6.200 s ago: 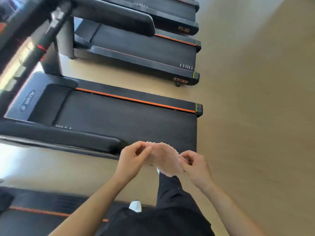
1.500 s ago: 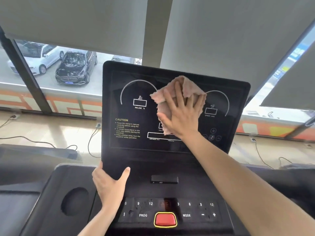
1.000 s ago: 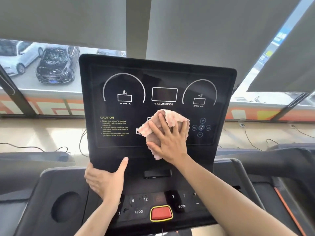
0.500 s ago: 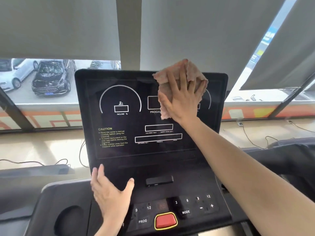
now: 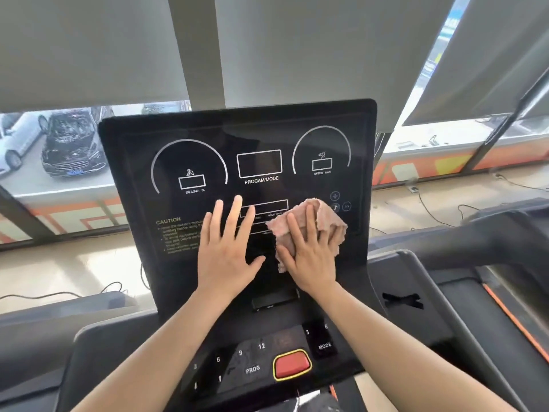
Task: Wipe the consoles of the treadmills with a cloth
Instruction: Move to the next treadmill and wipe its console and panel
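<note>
The treadmill's black console screen [image 5: 208, 138] stands upright in front of me, with white dial markings and a caution text. My right hand [image 5: 309, 251] lies flat on a crumpled pink cloth [image 5: 323, 217] and presses it against the lower right of the screen. My left hand [image 5: 227, 248] rests beside it on the lower middle of the screen, fingers spread, holding nothing. Below the screen lies the button panel with a red stop button [image 5: 292, 365].
Grey roller blinds [image 5: 297, 46] hang behind the console over windows that show parked cars [image 5: 71, 144]. Another treadmill's handrail and orange-edged deck [image 5: 505, 292] stand to the right. Cables [image 5: 430, 209] run along the floor below the window.
My right hand has slid the cloth down from the screen's top to its lower right. My left hand has risen from the console's lower left edge onto the screen.
</note>
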`<state>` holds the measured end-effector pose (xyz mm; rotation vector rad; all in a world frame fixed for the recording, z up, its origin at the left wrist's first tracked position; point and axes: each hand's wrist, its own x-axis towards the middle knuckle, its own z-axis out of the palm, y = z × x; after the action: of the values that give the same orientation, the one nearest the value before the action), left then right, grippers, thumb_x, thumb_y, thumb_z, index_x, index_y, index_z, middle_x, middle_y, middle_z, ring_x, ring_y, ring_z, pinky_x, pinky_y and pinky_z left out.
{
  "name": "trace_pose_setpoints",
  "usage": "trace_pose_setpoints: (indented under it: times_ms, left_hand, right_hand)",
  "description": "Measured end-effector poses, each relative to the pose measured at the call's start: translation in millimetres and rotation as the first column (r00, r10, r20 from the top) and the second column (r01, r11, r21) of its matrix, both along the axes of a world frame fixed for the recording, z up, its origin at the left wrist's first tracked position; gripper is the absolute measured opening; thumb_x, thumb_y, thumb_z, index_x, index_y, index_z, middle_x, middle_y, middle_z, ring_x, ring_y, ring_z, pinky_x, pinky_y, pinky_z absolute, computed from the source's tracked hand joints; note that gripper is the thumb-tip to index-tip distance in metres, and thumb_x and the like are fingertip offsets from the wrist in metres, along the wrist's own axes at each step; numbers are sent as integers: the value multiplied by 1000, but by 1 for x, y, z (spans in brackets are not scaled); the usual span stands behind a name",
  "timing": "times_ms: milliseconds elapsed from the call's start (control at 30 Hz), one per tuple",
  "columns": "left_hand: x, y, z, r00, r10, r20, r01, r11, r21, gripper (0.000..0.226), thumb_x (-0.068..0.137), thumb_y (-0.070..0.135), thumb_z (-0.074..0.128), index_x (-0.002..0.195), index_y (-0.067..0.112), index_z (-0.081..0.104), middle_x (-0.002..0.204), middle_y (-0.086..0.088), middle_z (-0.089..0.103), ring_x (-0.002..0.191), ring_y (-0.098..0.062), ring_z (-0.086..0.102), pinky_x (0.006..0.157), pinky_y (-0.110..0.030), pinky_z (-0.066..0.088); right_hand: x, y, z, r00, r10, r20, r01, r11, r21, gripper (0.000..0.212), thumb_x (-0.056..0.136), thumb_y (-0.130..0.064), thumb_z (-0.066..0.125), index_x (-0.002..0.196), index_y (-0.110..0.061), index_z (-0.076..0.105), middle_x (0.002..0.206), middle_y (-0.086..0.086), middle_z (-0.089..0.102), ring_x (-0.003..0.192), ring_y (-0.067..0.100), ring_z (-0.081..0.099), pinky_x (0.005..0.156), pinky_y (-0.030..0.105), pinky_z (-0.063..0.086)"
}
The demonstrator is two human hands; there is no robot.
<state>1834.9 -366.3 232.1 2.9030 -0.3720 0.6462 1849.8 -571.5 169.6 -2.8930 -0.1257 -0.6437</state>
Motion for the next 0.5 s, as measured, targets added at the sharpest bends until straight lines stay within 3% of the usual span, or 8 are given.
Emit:
trace_pose_setpoints:
  times_ms: [133, 367, 500]
  left_hand:
    - [1, 1, -3, 1000, 8, 5, -8, 1000, 6, 108, 72, 59, 81, 160, 22, 31, 172, -7, 16, 159, -36, 9, 130, -52, 11]
    - [2, -4, -2, 999, 4, 44, -4, 1000, -4, 109, 67, 53, 87, 158, 19, 37, 170, -9, 25, 157, -39, 18, 128, -56, 15]
    - [4, -3, -6, 996, -8, 87, 9, 1000, -16, 108, 65, 50, 90, 155, 16, 42, 167, -12, 31, 154, -42, 24, 126, -58, 20]
  right_hand:
    - [25, -4, 41, 1000, -17, 17, 16, 1000, 26, 73, 97, -75, 19, 161, -45, 0, 173, 8, 6, 146, 47, 31, 116, 76, 8]
    - [111, -23, 167, 979, -119, 164, 111, 992, 62, 74, 96, -74, 22, 162, -42, 12, 173, 8, 8, 153, 44, 22, 120, 73, 4]
    - [125, -36, 181, 964, -206, 169, 189, 976, 112, 73, 96, -74, 21, 162, -41, 12, 173, 6, 8, 154, 41, 21, 122, 68, -3]
